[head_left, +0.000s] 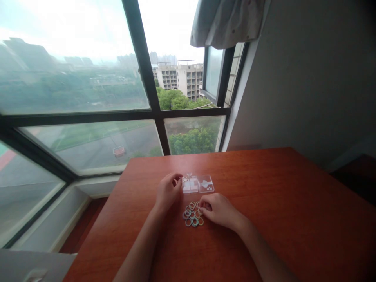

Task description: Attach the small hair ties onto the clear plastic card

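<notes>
A small clear plastic box [190, 187] stands on the table with its lid [206, 185] folded out flat to the right. Some small pale ring-like pieces [185, 179] are at the box's back left part. My left hand [169, 190] is closed at the box's left edge, thumb and forefinger gripping it. Nearer to me lies a loose pile of pastel rings [192, 214], several overlapping. At the pile's right side my right hand [219, 209] is closed in a pinch on one ring, partly hidden by the fingertips.
The reddish-brown wooden table [264, 188] reaches the window frame [158, 114] at the back. A grey-white curtain [227, 23] hangs above an outward-tilted window pane [214, 72]. A plain wall [296, 78] rises on the right.
</notes>
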`<state>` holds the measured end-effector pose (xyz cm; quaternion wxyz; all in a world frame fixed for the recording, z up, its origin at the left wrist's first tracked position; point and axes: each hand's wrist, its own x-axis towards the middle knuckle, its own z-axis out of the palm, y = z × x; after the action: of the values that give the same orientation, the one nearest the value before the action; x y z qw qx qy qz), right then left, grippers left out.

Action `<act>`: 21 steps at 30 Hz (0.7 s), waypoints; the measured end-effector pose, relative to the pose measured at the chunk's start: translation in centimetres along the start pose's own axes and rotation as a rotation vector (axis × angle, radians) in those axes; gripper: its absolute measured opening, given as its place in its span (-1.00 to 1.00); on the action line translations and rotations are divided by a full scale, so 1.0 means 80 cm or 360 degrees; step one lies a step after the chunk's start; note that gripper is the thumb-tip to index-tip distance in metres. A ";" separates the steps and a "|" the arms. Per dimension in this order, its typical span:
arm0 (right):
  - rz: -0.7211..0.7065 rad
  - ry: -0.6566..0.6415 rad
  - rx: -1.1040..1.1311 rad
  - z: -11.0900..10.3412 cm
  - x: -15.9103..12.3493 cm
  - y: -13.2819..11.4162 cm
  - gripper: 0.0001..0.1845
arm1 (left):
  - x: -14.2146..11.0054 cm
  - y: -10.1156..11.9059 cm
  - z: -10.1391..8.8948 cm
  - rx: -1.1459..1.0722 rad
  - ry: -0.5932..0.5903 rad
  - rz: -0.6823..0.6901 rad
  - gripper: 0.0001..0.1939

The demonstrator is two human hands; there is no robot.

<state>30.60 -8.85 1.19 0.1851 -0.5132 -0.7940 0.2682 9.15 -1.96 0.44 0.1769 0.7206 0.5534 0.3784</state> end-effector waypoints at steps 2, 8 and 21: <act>0.0043 0.0052 -0.0009 -0.002 0.001 0.002 -0.92 | 0.000 0.000 0.000 0.0005 -0.0004 0.0001 -0.85; -0.0044 0.0077 -0.0016 0.001 0.001 -0.003 -0.89 | -0.001 0.002 0.001 0.0011 -0.0020 0.0035 -0.85; -0.0077 -0.0049 -0.0306 0.013 0.002 -0.016 -0.86 | -0.002 0.011 -0.001 0.0060 -0.0078 0.0103 -0.85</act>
<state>29.02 -9.40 1.14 0.1292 -0.5050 -0.8310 0.1939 9.65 -2.43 1.00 0.1644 0.7504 0.5324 0.3556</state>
